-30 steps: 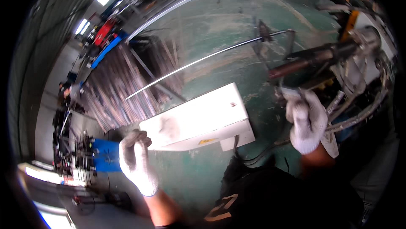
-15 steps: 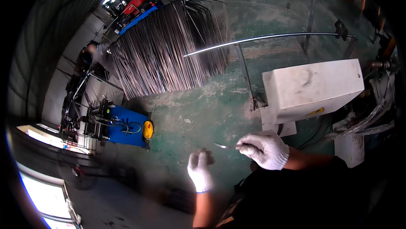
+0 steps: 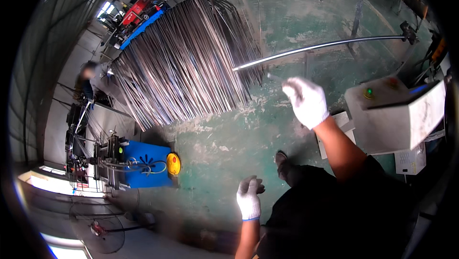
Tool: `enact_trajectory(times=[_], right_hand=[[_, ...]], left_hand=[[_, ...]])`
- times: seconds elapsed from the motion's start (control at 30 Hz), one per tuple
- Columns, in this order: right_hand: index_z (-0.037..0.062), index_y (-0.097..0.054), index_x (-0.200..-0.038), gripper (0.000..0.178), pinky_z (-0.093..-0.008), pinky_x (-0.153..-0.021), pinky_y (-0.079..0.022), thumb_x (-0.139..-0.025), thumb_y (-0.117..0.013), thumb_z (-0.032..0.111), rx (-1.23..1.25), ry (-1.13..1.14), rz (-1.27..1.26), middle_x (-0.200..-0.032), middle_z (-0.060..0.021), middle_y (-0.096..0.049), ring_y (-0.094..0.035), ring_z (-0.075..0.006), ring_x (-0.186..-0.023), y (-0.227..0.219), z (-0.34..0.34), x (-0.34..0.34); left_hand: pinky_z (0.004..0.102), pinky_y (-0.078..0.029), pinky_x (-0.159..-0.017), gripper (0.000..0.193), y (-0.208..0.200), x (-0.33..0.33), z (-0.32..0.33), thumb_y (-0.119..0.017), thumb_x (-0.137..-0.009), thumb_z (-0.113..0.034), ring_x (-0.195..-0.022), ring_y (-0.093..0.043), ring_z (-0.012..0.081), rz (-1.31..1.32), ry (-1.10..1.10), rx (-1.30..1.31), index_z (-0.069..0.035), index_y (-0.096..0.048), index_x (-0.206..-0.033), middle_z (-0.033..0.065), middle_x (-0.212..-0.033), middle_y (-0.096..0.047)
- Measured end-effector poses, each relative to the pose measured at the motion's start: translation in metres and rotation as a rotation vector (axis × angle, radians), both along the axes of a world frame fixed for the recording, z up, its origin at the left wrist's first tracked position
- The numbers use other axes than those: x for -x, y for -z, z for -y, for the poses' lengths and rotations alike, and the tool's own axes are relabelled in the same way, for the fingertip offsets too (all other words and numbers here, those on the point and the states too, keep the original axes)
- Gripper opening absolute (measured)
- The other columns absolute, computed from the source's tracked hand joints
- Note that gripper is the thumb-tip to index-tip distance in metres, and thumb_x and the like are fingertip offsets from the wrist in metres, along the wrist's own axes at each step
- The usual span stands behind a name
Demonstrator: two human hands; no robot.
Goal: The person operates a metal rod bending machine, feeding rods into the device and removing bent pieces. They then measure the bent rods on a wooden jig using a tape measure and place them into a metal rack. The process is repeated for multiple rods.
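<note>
My right hand (image 3: 306, 103), in a white knitted glove, is raised in front of me with its fingers closed. They hold a short thin metal rod (image 3: 275, 76) that points away to the left and is partly blurred. Beyond this hand runs a long shiny metal tube (image 3: 320, 46), apart from the glove. My left hand (image 3: 248, 201), gloved as well with darker fingertips, hangs low in front of me. Its fingers are loosely bent and apart, and nothing shows in them.
A broad stack of long metal rods (image 3: 186, 63) lies ahead to the left. At right stands a white machine box (image 3: 382, 115) with a green button (image 3: 368, 92). A blue machine (image 3: 146, 165) with a yellow part (image 3: 173, 164) stands left. Another person (image 3: 91, 79) is beyond; a fan (image 3: 98, 228) stands lower left.
My right hand has moved up and away from me with the metal rod. My left hand sits lower and slightly further right. The view has turned, and the machine box shows its button panel.
</note>
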State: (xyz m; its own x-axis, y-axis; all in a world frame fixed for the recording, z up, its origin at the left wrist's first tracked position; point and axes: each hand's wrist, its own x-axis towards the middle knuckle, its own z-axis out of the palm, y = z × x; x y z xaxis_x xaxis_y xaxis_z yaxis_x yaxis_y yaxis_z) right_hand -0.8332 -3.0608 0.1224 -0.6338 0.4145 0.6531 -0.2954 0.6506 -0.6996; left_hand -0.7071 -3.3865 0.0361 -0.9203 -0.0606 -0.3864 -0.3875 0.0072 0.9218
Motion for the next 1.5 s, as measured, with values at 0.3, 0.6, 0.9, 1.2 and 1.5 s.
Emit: enact_trajectory(times=[0.3,0.6,0.9,1.2,1.5], right_hand=[[0.0139,-0.074,-0.107,0.024,-0.0526,-0.085,-0.059,-0.108,-0.064,0.035,-0.442,0.436,0.538,-0.102,-0.0156,-0.077,-0.074,-0.0396,-0.097,0.015,-0.069,0.213],[0.0119,-0.074,-0.1,0.012,-0.0525,-0.079,-0.058,-0.097,-0.069,0.022,-0.547,0.661,0.684,-0.091,-0.0155,-0.077,-0.075,-0.0393,-0.091,0.059,-0.069,0.25],[0.0128,-0.072,-0.095,0.008,-0.0509,-0.074,-0.058,-0.092,-0.065,0.015,-0.353,0.818,0.682,-0.081,-0.0169,-0.076,-0.075,-0.0392,-0.08,0.066,-0.021,0.258],[0.0115,-0.066,-0.094,0.009,-0.0493,-0.067,-0.055,-0.09,-0.071,0.017,-0.389,0.779,0.655,-0.072,-0.0124,-0.07,-0.071,-0.0367,-0.07,0.068,-0.028,0.258],[0.0111,-0.069,-0.087,0.014,-0.05,-0.067,-0.055,-0.089,-0.075,0.024,-0.276,0.81,0.729,-0.071,-0.0106,-0.069,-0.072,-0.0348,-0.073,0.054,-0.024,0.256]], left_hand=[[0.034,-0.062,-0.075,0.026,0.009,0.172,0.089,-0.065,-0.107,-0.015,-0.08,-0.072,0.0203,0.055,0.117,0.163,0.005,-0.072,-0.123,0.0135,-0.1,-0.077],[0.0308,-0.059,-0.072,0.028,0.047,0.403,0.091,-0.07,-0.105,-0.02,-0.079,-0.072,0.0186,0.212,0.528,0.08,0.003,-0.072,-0.121,0.0121,-0.101,-0.077],[0.0321,-0.059,-0.071,0.021,0.025,0.584,0.015,-0.067,-0.107,-0.018,-0.081,-0.072,0.0182,0.107,0.665,0.059,-0.001,-0.073,-0.12,0.0088,-0.099,-0.076],[0.0364,-0.063,-0.071,0.023,0.034,0.588,-0.103,-0.07,-0.106,-0.018,-0.08,-0.074,0.0221,0.241,1.011,0.035,0.0,-0.073,-0.12,0.0128,-0.1,-0.077],[0.0339,-0.061,-0.063,0.016,0.02,0.658,-0.28,-0.071,-0.107,-0.016,-0.074,-0.073,0.0197,0.125,1.328,0.07,-0.005,-0.076,-0.118,0.0113,-0.098,-0.078]])
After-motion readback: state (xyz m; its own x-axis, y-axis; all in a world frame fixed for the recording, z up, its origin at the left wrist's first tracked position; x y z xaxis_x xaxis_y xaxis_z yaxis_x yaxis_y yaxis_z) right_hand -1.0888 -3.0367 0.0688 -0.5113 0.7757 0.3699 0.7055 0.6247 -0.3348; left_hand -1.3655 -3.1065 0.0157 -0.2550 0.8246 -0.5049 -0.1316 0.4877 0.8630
